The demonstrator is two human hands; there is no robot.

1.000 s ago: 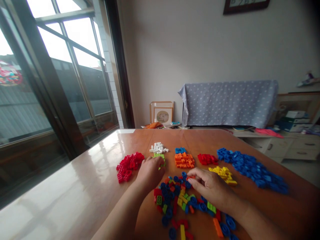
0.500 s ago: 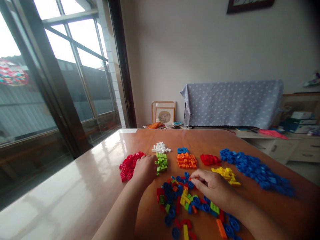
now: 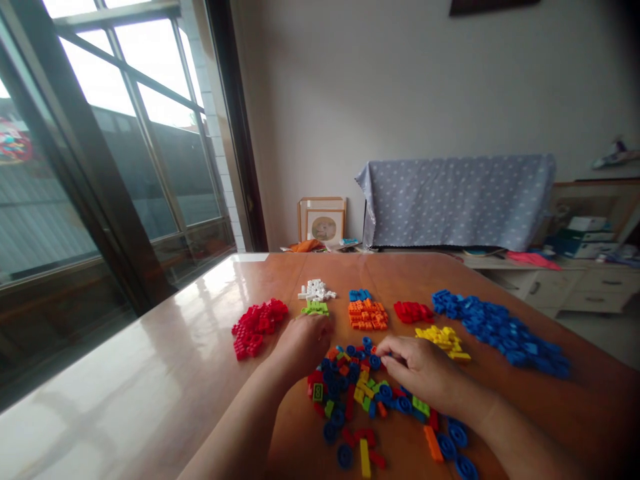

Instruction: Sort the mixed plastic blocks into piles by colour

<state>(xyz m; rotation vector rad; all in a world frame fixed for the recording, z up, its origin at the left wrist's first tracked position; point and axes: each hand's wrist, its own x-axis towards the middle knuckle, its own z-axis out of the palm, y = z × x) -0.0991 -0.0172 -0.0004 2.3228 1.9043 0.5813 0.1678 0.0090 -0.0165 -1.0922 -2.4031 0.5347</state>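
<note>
My left hand (image 3: 306,341) is closed, fingers curled down at the near side of the light-green brick pile (image 3: 315,307), covering part of it. Whatever its fingertips may hold is hidden. At the right edge of a mixed heap of toy bricks, my right hand (image 3: 417,363) has thumb and fingers drawn together; I cannot make out what is between them. Blue round pieces (image 3: 385,392), a yellow brick (image 3: 365,459) and an orange brick (image 3: 433,443) lie in the heap with red and green ones.
Sorted by colour, piles of red bricks (image 3: 260,323), white bricks (image 3: 316,290), orange bricks (image 3: 367,315), darker red bricks (image 3: 413,311), yellow bricks (image 3: 441,339) and blue bricks (image 3: 500,330) stand around the heap on the wooden table (image 3: 200,340). A small blue pile (image 3: 360,295) touches the orange one.
My left hand has moved from between the red and green piles toward the mixed heap, now covering the green pile's near part. My right hand stays at the heap. The view has shifted slightly.
</note>
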